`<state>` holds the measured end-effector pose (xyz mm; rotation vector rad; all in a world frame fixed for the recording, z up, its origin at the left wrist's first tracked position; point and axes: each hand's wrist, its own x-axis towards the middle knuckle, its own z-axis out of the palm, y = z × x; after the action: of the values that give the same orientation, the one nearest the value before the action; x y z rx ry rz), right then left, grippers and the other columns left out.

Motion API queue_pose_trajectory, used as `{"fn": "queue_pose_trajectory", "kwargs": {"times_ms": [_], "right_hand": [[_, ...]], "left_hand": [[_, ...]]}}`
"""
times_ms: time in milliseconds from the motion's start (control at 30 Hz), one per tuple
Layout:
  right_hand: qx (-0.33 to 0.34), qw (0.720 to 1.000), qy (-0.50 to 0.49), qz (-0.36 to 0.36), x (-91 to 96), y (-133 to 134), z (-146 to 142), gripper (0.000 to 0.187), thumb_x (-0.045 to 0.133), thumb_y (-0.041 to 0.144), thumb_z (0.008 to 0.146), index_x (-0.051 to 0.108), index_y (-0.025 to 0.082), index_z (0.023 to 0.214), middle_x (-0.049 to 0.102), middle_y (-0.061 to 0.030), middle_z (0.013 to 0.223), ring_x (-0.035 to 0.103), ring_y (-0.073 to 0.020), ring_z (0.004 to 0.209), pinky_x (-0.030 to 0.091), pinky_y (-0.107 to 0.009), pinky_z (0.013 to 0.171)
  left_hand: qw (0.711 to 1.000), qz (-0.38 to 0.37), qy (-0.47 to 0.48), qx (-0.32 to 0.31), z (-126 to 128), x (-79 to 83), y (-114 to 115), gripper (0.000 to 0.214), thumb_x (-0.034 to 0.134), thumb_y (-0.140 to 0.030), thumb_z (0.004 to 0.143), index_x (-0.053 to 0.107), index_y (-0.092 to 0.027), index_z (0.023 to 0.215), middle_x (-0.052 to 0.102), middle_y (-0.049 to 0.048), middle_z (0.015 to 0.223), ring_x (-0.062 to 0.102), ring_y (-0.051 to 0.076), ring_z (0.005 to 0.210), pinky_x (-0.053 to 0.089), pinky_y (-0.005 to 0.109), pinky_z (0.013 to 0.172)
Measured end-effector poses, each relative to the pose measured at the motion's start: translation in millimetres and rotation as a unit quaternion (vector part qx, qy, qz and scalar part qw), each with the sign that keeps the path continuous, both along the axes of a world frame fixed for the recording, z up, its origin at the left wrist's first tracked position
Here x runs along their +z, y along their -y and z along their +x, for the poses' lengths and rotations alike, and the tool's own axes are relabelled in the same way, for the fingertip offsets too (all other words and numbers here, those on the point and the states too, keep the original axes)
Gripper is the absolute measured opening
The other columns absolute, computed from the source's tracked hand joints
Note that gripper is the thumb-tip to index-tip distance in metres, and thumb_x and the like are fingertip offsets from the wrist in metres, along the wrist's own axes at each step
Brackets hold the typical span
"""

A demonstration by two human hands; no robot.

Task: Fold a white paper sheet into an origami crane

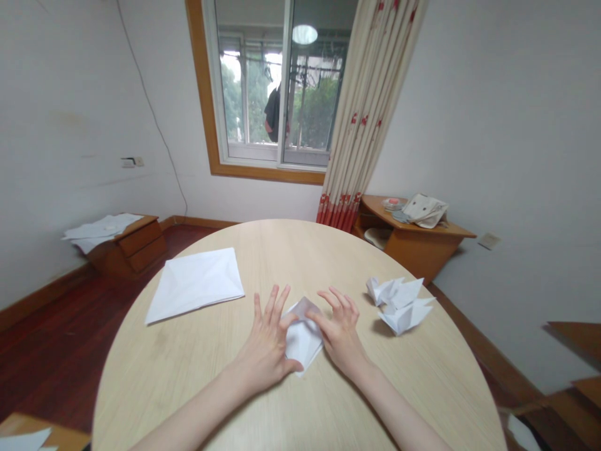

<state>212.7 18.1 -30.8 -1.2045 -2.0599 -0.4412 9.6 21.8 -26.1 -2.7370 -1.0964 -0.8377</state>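
A small white folded paper [303, 343], roughly kite-shaped, lies on the round table with its narrow point towards me. My left hand [267, 347] holds its left side: the thumb rests by the lower point and the index finger touches near the upper flap, while the other fingers fan out. On the opposite side, my right hand [340, 332] has one digit on the flap near the top and the remaining fingers raised. Both hands partly cover the paper's side edges. To the right of them sit several folded white paper figures [401, 307] with pointed ends, grouped close together.
A stack of white paper sheets [200, 282] lies at the left of the pale wooden table [300, 244]. Beyond the table stand a low drawer cabinet [136, 244] at left and a corner cabinet [408, 247] at right, below a window and a curtain [361, 119].
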Motion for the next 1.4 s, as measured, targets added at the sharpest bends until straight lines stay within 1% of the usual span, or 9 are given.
{"fn": "queue_pose_trajectory", "kwargs": {"times_ms": [100, 200, 300, 500, 667, 833, 1167, 1267, 1400], "right_hand": [[0.002, 1.000, 0.012, -0.027, -2.0, 0, 0, 0.030, 0.057, 0.011, 0.083, 0.066, 0.033, 0.102, 0.043, -0.0060, 0.135, 0.026, -0.0288, 0.134, 0.019, -0.054, 0.107], [-0.002, 0.999, 0.018, -0.036, -3.1, -1, 1, 0.030, 0.058, 0.013, 0.083, 0.066, 0.034, 0.102, 0.042, -0.0052, 0.137, 0.024, -0.0285, 0.135, 0.018, -0.055, 0.107], [-0.006, 0.999, 0.026, -0.041, -4.5, -2, 1, 0.031, 0.059, 0.011, 0.082, 0.066, 0.034, 0.102, 0.042, -0.0052, 0.138, 0.023, -0.0282, 0.136, 0.017, -0.055, 0.107], [-0.018, 0.996, 0.033, -0.076, -8.6, -4, 2, 0.038, 0.058, 0.007, 0.079, 0.065, 0.034, 0.106, 0.041, -0.0058, 0.140, 0.022, -0.0283, 0.137, 0.017, -0.054, 0.108], [-0.035, 0.991, 0.053, -0.115, -9.0, -4, 1, 0.037, 0.056, 0.009, 0.080, 0.064, 0.033, 0.107, 0.040, -0.0058, 0.143, 0.021, -0.0287, 0.138, 0.014, -0.053, 0.109], [-0.047, 0.986, 0.056, -0.150, -5.7, -3, 0, 0.036, 0.055, 0.009, 0.081, 0.065, 0.032, 0.107, 0.040, -0.0068, 0.143, 0.022, -0.0285, 0.138, 0.014, -0.054, 0.109], [-0.047, 0.984, 0.041, -0.166, 1.8, 3, -3, 0.041, 0.051, 0.007, 0.083, 0.067, 0.036, 0.105, 0.041, -0.0028, 0.142, 0.024, -0.0268, 0.138, 0.021, -0.056, 0.108], [-0.045, 0.980, 0.040, -0.188, 5.5, 5, -5, 0.043, 0.050, 0.006, 0.082, 0.069, 0.037, 0.103, 0.040, -0.0012, 0.144, 0.023, -0.0270, 0.138, 0.019, -0.057, 0.108], [-0.042, 0.977, 0.029, -0.208, 7.9, 7, -6, 0.044, 0.049, 0.005, 0.080, 0.070, 0.037, 0.102, 0.038, -0.0011, 0.145, 0.020, -0.0282, 0.139, 0.016, -0.059, 0.109]], "left_hand": [[1.000, -0.020, -0.015, 0.007, 0, 3.1, 0, 0.079, 0.080, -0.053, 0.062, 0.044, -0.019, 0.122, 0.013, 0.0217, 0.153, -0.006, 0.041, 0.142, -0.002, 0.071, 0.106], [0.998, -0.046, -0.022, 0.021, 0, 7.1, 1, 0.070, 0.083, -0.052, 0.057, 0.051, -0.020, 0.111, 0.021, 0.0197, 0.152, -0.002, 0.041, 0.142, -0.004, 0.070, 0.106], [0.998, -0.058, -0.022, 0.033, 0, 8.1, 1, 0.065, 0.083, -0.053, 0.056, 0.055, -0.018, 0.103, 0.021, 0.0204, 0.151, 0.000, 0.041, 0.142, -0.004, 0.069, 0.108], [0.996, -0.071, -0.023, 0.052, 0, 4.8, -3, 0.080, 0.085, -0.055, 0.050, 0.053, -0.016, 0.113, 0.012, 0.0239, 0.153, 0.001, 0.043, 0.142, -0.003, 0.068, 0.108], [0.994, -0.082, -0.036, 0.065, 0, 4.3, -5, 0.080, 0.084, -0.059, 0.048, 0.055, -0.015, 0.108, 0.012, 0.0252, 0.153, 0.000, 0.042, 0.142, -0.001, 0.066, 0.109], [0.993, -0.097, -0.016, 0.069, -1, 1.4, -7, 0.086, 0.081, -0.061, 0.050, 0.052, -0.015, 0.116, 0.010, 0.0245, 0.154, 0.002, 0.043, 0.142, 0.000, 0.067, 0.108], [0.986, -0.156, -0.030, 0.045, -4, 5.1, -11, 0.081, 0.084, -0.057, 0.050, 0.059, -0.029, 0.122, 0.001, 0.0124, 0.158, -0.001, 0.047, 0.140, 0.001, 0.071, 0.104], [0.987, -0.154, -0.031, 0.047, -4, 8.1, -9, 0.080, 0.083, -0.057, 0.051, 0.059, -0.033, 0.123, 0.002, 0.0095, 0.158, 0.001, 0.046, 0.140, 0.001, 0.070, 0.105], [0.988, -0.146, -0.035, 0.046, -5, 10.6, -7, 0.080, 0.083, -0.058, 0.052, 0.058, -0.034, 0.124, 0.004, 0.0093, 0.158, 0.001, 0.046, 0.140, 0.000, 0.069, 0.106]]}}
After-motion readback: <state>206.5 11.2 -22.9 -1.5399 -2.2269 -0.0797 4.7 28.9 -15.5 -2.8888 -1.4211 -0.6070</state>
